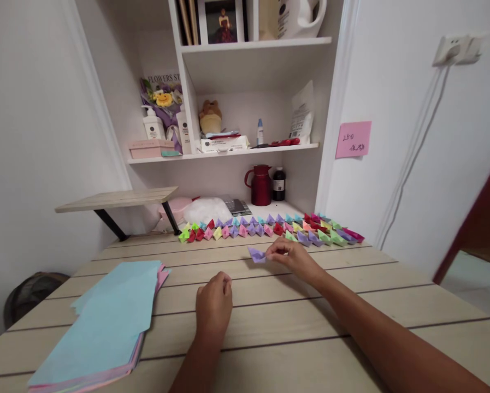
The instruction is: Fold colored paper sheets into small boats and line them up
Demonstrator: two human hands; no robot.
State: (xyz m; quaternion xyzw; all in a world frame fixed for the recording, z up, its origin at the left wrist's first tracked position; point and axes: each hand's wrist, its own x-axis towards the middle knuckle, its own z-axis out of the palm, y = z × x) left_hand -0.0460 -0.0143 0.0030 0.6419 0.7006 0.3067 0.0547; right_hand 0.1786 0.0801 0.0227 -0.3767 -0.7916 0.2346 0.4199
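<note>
Between the thumb and fingers of my right hand (pixel 290 256) is a purple paper boat (pixel 256 255), pinched at its right end just above the table. My left hand (pixel 214 305) rests near the middle of the table, its fingers curled in; whether anything is inside them is hidden. Beyond both hands, folded paper boats (pixel 243 231) in many colours stand in rows along the table's far edge. To the left of my left hand lies a stack of coloured paper (pixel 101 322) with light blue sheets on top.
A small raised wooden stand (pixel 117 199) occupies the table's back left. Behind the boats, white shelves (pixel 253 48) hold a red jug (pixel 261 185), a dark bottle (pixel 278 184) and other household items. On the right wall are a pink note (pixel 353 140) and a hanging cable (pixel 417 147).
</note>
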